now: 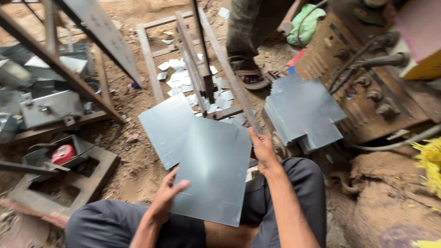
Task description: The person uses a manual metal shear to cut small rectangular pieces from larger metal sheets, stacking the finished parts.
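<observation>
Dusty earth floor [138,160] spreads under everything, littered with small offcuts of sheet metal [181,78]. Over the person's lap, between the two dark-trousered knees, a flat grey metal sheet [213,170] is held tilted. The left hand [166,198] grips its lower left edge, thumb lying on top of the sheet. The right hand [262,151] clasps its upper right edge, fingers curled behind the metal. A second sheet [166,126] of the same grey lies partly under the held sheet, reaching out beyond its upper left corner. Just past the held sheet's top edge stands a rusty iron frame [202,78] with an upright bar. To the right of the held sheet, near the right hand, rests a stack of notched metal blanks [303,112]. Beyond the frame, another person's sandalled foot [250,78] is planted on the ground. Well to the left of the held sheet sits a red round object [63,154] inside a metal box.
</observation>
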